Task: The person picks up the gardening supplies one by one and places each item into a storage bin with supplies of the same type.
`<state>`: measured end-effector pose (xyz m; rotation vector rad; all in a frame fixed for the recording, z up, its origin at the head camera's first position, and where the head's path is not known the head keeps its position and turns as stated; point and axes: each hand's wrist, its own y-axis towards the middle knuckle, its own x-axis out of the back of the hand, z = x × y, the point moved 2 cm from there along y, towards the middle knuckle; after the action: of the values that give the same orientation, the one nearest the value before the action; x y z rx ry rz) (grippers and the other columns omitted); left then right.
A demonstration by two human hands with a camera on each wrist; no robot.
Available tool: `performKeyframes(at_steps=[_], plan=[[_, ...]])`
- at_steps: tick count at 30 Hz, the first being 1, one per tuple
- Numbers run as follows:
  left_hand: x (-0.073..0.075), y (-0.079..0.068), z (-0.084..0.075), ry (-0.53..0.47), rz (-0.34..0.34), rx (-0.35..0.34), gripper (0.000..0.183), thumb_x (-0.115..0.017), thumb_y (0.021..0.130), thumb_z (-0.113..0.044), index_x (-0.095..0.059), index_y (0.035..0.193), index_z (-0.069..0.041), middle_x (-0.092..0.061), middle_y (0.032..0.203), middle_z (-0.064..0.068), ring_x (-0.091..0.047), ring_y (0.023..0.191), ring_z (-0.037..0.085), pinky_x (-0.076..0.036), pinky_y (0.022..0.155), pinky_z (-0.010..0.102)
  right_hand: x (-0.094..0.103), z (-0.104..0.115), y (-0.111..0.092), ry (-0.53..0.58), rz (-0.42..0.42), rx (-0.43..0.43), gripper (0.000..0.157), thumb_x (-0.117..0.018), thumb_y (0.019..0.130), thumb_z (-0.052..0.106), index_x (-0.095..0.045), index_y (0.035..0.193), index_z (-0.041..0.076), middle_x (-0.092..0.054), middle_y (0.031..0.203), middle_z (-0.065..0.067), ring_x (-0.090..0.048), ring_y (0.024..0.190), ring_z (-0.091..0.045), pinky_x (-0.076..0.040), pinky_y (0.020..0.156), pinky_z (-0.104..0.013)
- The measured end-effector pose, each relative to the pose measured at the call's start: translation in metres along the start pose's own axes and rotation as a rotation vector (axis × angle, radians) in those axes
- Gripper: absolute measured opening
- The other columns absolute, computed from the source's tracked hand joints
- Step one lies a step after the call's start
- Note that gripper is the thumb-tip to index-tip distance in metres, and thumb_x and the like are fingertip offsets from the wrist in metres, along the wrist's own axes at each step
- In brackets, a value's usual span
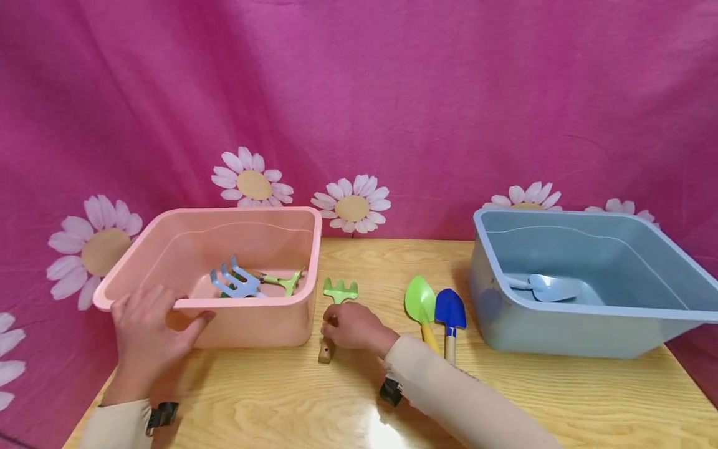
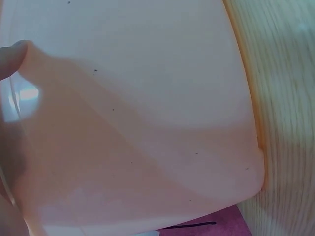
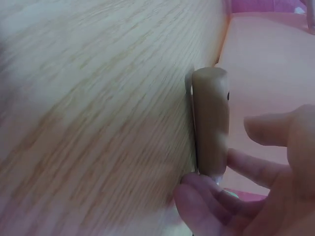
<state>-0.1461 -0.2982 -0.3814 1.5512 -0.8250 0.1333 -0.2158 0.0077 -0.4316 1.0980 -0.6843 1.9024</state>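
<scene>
At the front left rim of a pink plastic bin (image 1: 247, 324), my left hand (image 1: 147, 333) grips the edge, fingers over the rim and thumb along the outside wall. Inside lie a light blue hand rake (image 1: 240, 284) and a green one (image 1: 288, 284). To the bin's right, a green hand rake (image 1: 339, 292) with a wooden handle (image 3: 211, 118) lies on the table. My right hand (image 1: 354, 325) is over it, fingertips touching the handle near its metal end. In the right wrist view the thumb (image 3: 268, 129) stands apart from the handle.
Right of the rake lie a green trowel (image 1: 419, 300) with a yellow handle and a blue shovel (image 1: 450, 308) with a wooden handle, partly behind my right sleeve. A blue-grey bin (image 1: 566, 330) at the right holds a light blue trowel (image 1: 555, 288). A magenta flowered cloth (image 1: 404, 112) hangs behind.
</scene>
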Motion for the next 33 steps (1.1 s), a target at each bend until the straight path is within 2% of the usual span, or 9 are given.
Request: performKeyframes(at_steps=[3,7,10,14,20,23,28,33], plan=[[0.001,-0.001,-0.001,0.000,-0.021,-0.006,0.071,-0.053,0.086,-0.073,-0.060,0.082,-0.002,-0.055,0.070,0.014,-0.050,0.079,0.038,-0.027,0.085,0.061,0.003,-0.003,-0.004,0.008,0.000,-0.045,0.023,-0.071,0.086,0.025,-0.069,0.103,0.010,-0.071,0.090,-0.003,-0.063,0.086,-0.017,-0.051,0.078,-0.032],[0.000,-0.001,0.000,-0.001,-0.054,-0.020,0.070,-0.054,0.085,-0.073,-0.060,0.080,-0.003,-0.054,0.069,0.013,-0.050,0.077,0.037,-0.027,0.084,0.059,0.007,-0.008,-0.006,0.043,0.008,-0.115,0.025,-0.074,0.078,0.015,-0.062,0.099,0.010,-0.061,0.084,-0.002,-0.053,0.077,-0.015,-0.045,0.069,-0.030],[0.000,-0.001,0.001,-0.003,-0.071,-0.026,0.070,-0.054,0.085,-0.073,-0.060,0.079,-0.003,-0.054,0.068,0.012,-0.049,0.075,0.037,-0.027,0.083,0.059,0.009,-0.015,-0.007,0.068,0.024,-0.161,0.027,-0.071,0.077,0.009,-0.056,0.100,0.009,-0.056,0.082,-0.002,-0.050,0.074,-0.016,-0.041,0.065,-0.028],[-0.001,-0.001,0.003,-0.005,-0.085,-0.031,0.072,-0.054,0.085,-0.074,-0.060,0.078,-0.003,-0.053,0.067,0.013,-0.049,0.075,0.037,-0.027,0.082,0.059,0.012,-0.023,-0.008,0.133,0.056,-0.183,0.029,-0.069,0.080,0.010,-0.056,0.105,0.005,-0.056,0.080,-0.003,-0.050,0.071,-0.016,-0.040,0.064,-0.027],[-0.002,-0.001,0.002,-0.001,-0.091,-0.055,0.071,-0.054,0.086,-0.072,-0.060,0.078,-0.002,-0.053,0.066,0.013,-0.050,0.074,0.037,-0.028,0.081,0.060,0.013,-0.038,-0.011,0.388,0.111,-0.264,0.040,-0.068,0.081,0.007,-0.062,0.120,0.001,-0.067,0.093,-0.007,-0.057,0.067,-0.012,-0.046,0.061,-0.024],[-0.003,-0.001,0.002,0.000,-0.102,-0.072,0.069,-0.055,0.086,-0.071,-0.061,0.078,-0.003,-0.053,0.065,0.012,-0.050,0.073,0.037,-0.028,0.081,0.059,0.014,-0.043,-0.013,0.468,0.113,-0.295,0.046,-0.069,0.079,0.005,-0.061,0.124,0.001,-0.066,0.102,-0.010,-0.056,0.069,-0.012,-0.046,0.060,-0.024],[-0.005,0.000,0.002,0.006,-0.104,-0.075,0.068,-0.055,0.086,-0.070,-0.061,0.078,-0.003,-0.053,0.065,0.011,-0.049,0.072,0.036,-0.028,0.080,0.058,0.016,-0.052,-0.014,0.616,0.142,-0.276,0.057,-0.067,0.078,-0.001,-0.056,0.133,-0.004,-0.060,0.097,-0.011,-0.054,0.072,-0.014,-0.046,0.059,-0.025],[-0.003,-0.001,0.004,0.015,-0.095,-0.061,0.069,-0.054,0.086,-0.071,-0.060,0.078,-0.003,-0.053,0.065,0.012,-0.050,0.072,0.036,-0.028,0.080,0.058,0.015,-0.060,-0.011,0.817,0.230,-0.268,0.056,-0.064,0.083,-0.003,-0.050,0.137,-0.008,-0.058,0.101,-0.011,-0.058,0.081,-0.015,-0.053,0.067,-0.027]])
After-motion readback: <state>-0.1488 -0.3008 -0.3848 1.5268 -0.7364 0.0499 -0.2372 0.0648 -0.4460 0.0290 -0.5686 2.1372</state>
